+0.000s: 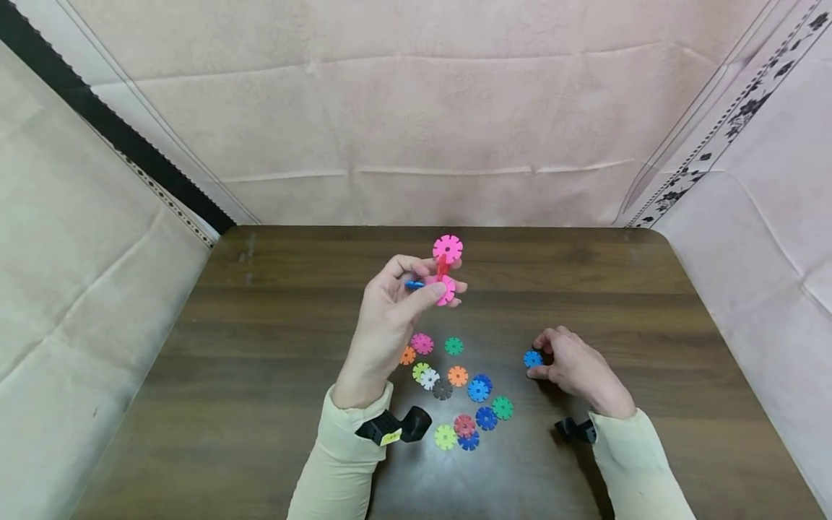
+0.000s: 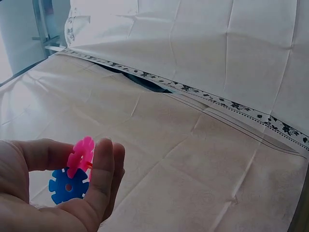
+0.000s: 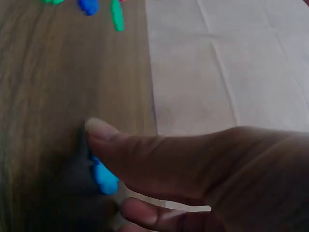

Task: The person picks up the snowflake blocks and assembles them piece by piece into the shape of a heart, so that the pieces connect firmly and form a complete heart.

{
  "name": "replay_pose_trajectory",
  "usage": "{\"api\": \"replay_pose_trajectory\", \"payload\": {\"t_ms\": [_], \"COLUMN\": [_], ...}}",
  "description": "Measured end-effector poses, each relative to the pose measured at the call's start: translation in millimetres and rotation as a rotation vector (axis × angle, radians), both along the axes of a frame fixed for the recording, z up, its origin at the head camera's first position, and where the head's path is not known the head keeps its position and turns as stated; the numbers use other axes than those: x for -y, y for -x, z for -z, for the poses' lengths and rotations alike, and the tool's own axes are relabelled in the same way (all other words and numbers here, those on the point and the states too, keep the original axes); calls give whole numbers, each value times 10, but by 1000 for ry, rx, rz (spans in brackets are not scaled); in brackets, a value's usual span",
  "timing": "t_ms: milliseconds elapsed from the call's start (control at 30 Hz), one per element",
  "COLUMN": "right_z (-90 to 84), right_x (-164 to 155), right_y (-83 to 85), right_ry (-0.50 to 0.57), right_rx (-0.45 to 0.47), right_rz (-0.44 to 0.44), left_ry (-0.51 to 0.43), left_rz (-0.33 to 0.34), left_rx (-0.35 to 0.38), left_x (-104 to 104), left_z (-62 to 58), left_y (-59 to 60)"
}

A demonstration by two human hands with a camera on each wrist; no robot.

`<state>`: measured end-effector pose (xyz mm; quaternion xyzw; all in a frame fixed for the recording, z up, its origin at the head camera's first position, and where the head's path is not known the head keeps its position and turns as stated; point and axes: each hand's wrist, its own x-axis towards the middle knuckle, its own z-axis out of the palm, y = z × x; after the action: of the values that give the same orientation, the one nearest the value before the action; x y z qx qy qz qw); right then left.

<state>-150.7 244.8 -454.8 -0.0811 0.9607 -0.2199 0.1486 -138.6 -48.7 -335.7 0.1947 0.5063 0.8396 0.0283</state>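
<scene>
My left hand (image 1: 396, 307) is raised over the table and grips a small assembly of notched plastic building discs between thumb and fingers. A pink disc (image 1: 448, 248) sits at its top, a red disc (image 1: 443, 267) stands edge-on in the middle, and another pink disc (image 1: 445, 290) is under the thumb. A blue disc (image 2: 68, 186) sticks out toward the palm, in the left wrist view. Low at the table's right, my right hand (image 1: 578, 365) has thumb and fingers curled about a single blue disc (image 1: 533, 359); in the right wrist view the thumb partly hides this disc (image 3: 105, 178).
Loose notched discs lie scattered mid-table, among them a green disc (image 1: 453, 346), an orange disc (image 1: 458, 375) and a yellow-green disc (image 1: 445, 437). Pale cloth (image 1: 416, 130) hangs behind and at both sides of the wooden table (image 1: 260, 404).
</scene>
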Motion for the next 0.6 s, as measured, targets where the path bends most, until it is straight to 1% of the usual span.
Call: {"api": "replay_pose_trajectory", "payload": {"t_ms": [67,133,233,333,467,600], "right_z": [30,46,57,61,68,73], "right_x": [-3,-7,-14,-25,-34,-36], "right_y": [11,24,46,69,85,94], "right_ry": [-2,2,30,58,69,77], "right_rx": [-23,-23,16,60,89,93], "right_rz": [-6,0,12,25,30,23], "left_ry": [20,47,97,123,127,132], "left_rz": [-3,-10,-21,-23,-24,-36], "left_rx": [-15,-31,-66,-85,-95,-102], "left_x": [0,1,0,-2,0,6], "left_z": [-2,-1,6,8,5,11], "left_y": [-2,-3,-4,-5,-6,-6]}}
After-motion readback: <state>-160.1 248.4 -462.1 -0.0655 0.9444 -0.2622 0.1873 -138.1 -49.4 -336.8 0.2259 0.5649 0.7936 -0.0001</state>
